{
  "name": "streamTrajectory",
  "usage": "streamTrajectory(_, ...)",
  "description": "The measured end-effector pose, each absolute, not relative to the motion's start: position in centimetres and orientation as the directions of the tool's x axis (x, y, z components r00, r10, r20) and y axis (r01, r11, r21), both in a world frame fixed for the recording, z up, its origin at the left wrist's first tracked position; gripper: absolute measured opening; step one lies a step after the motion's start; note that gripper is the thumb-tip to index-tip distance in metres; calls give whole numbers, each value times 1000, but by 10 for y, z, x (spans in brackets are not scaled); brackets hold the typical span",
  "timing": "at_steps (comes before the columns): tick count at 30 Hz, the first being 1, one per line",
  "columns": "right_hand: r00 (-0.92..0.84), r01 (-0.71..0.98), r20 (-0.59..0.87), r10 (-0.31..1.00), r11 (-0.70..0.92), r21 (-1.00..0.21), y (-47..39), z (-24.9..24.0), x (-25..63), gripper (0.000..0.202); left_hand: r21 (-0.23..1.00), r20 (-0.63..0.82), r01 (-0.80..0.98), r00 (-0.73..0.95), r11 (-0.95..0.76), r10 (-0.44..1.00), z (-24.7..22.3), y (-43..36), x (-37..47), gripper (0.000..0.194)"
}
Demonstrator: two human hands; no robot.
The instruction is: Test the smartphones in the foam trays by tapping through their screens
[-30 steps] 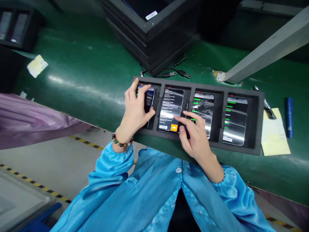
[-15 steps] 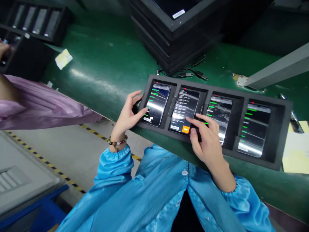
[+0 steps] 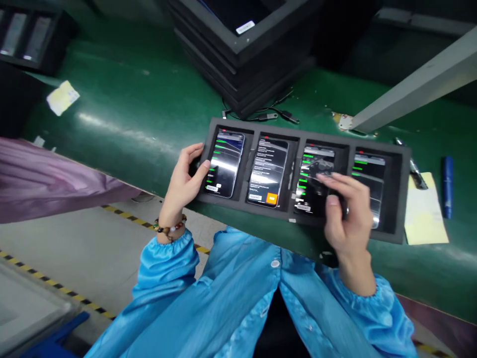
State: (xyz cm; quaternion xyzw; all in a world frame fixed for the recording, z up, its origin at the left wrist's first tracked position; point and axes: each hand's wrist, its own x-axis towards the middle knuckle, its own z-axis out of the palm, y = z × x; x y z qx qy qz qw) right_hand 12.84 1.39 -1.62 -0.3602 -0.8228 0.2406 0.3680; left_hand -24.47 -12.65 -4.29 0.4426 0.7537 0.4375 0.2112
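Observation:
A black foam tray [image 3: 242, 191] holds several lit phones in separate compartments. My left hand [image 3: 185, 179] rests at the tray's left end, thumb and fingers apart, with the thumb by the leftmost phone [image 3: 225, 161]. The second phone [image 3: 268, 169] shows white text and an orange square. Over the third phone [image 3: 313, 194] and the gap beside it is my right hand [image 3: 348, 209], slightly blurred, fingers spread and holding nothing. It partly covers the rightmost phone [image 3: 378, 171], which shows green lines.
Stacked black trays [image 3: 238, 59] stand behind, with cables [image 3: 266, 117] at their foot. A metal post [image 3: 413, 82] rises at the right. Near it lie a pen [image 3: 416, 171], yellow notes [image 3: 425, 214] and a blue marker [image 3: 447, 186]. Pink cloth [image 3: 55, 179] of another person shows at left.
My right hand has moved right, from the second phone to over the third. My left hand keeps its place at the tray's end. The view has shifted right, bringing the blue marker into sight.

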Motion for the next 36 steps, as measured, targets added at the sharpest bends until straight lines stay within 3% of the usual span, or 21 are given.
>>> streamTrajectory(4, -243, 602, 395, 886, 457, -655, 33, -22, 184, 34, 804, 83, 534, -534, 260, 841, -42, -115, -240, 50)
streamTrajectory(7, -183, 649, 364, 913, 390, -653, 40, -29, 209, 37, 752, 101, 591, -540, 291, 836, -42, -105, -236, 50)
streamTrajectory(18, -280, 673, 310, 908, 416, -612, 66, -33, 234, 43, 582, 160, 722, -553, 374, 818, -34, -88, -229, 53)
streamTrajectory(23, -308, 639, 362, 880, 473, -607, 60, -34, 231, 38, 562, 190, 746, -537, 357, 822, -33, -84, -228, 52)
streamTrajectory(30, -342, 674, 361, 868, 494, -549, 63, -37, 231, 35, 531, 354, 797, -517, 288, 780, -39, -89, -228, 50)
streamTrajectory(36, -334, 649, 383, 861, 504, -569, 61, -35, 232, 36, 563, 362, 776, -541, 285, 759, -42, -88, -228, 48)
